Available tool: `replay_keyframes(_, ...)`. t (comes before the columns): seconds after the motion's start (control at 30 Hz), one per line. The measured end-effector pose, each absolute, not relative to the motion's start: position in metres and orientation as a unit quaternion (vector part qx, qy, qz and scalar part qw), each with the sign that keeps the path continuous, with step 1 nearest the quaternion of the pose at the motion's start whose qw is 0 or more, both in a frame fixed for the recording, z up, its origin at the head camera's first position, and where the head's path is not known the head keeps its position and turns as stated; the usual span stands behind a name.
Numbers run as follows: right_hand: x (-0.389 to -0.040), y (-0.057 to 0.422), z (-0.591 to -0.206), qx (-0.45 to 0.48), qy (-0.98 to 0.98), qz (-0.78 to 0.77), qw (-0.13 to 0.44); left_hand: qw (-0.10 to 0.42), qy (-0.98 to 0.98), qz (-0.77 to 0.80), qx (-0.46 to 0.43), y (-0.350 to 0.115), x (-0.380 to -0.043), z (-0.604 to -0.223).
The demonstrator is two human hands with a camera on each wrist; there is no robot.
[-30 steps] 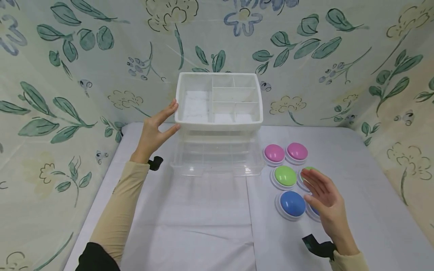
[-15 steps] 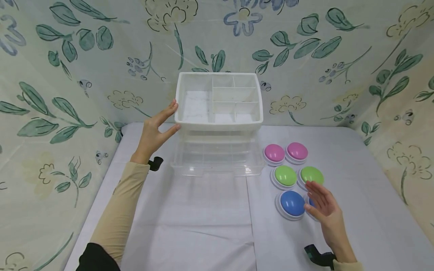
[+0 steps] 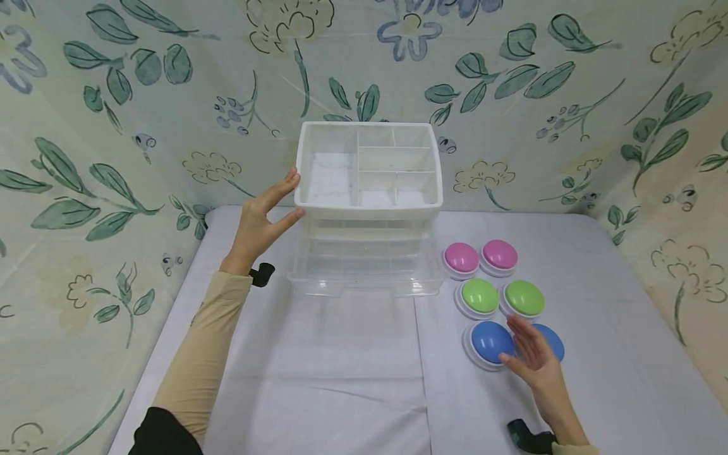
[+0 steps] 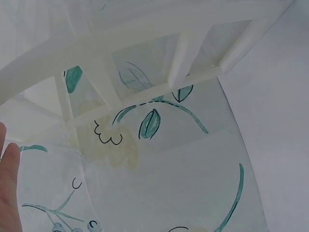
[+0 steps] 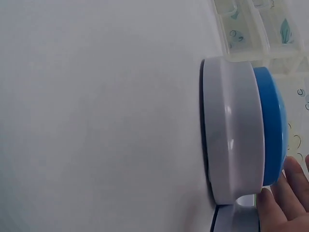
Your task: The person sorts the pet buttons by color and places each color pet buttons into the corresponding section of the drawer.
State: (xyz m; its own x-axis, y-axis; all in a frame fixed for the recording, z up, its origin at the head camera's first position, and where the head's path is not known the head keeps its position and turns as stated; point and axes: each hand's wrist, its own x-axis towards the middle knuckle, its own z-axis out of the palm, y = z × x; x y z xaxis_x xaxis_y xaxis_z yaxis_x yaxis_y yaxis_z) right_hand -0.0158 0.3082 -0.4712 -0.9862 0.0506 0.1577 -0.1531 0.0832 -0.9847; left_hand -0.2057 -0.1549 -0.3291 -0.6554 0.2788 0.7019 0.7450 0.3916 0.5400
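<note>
A white storage box (image 3: pixel 370 212) with a divided top tray stands at the back middle, and a clear drawer (image 3: pixel 366 284) juts from its front. My left hand (image 3: pixel 258 224) rests fingers and thumb, fairly straight, against the box's left side. My right hand (image 3: pixel 537 366) reaches over two blue-domed push buttons with white bases, the left one (image 3: pixel 492 342) and the right one (image 3: pixel 550 341), which it partly covers. Its fingers are loosely bent. In the right wrist view, the fingers lie close to a blue dome (image 5: pixel 273 125); whether they touch it I cannot tell.
Behind the blue buttons sit two green ones, left (image 3: pixel 479 295) and right (image 3: pixel 524 297). Two pink ones, left (image 3: pixel 462 257) and right (image 3: pixel 500 254), stand farther back. White cloth (image 3: pixel 341 404) covers the table; floral fabric (image 3: pixel 199 88) hangs behind.
My right hand has drawn back and down from the green buttons to the blue ones, uncovering the right green button. My left hand has stayed on the storage box.
</note>
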Motion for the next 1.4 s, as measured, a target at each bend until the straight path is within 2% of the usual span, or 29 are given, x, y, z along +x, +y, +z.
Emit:
replay_keyframes(0.6,-0.0208,0.3110,-0.4764,0.017,-0.828,0.561,0.004,0.259,-0.793,-0.447,-0.323,-0.1553,-0.2050,-0.3292)
replay_keyframes(0.9,-0.0223,0.3068,-0.4793,0.011,-0.878,0.479,0.010,0.259,-0.793,-0.447,-0.323,-0.1555,-0.2055,-0.3295)
replay_keyframes(1.13,-0.0246,0.3025,-0.4768,-0.022,-0.887,0.461,-0.014,0.257,-0.790,-0.453,-0.323,-0.1552,-0.2057,-0.3287)
replay_keyframes(1.4,-0.0254,0.3022,-0.4763,-0.020,-0.903,0.428,-0.015,0.258,-0.790,-0.453,-0.323,-0.1554,-0.2056,-0.3286)
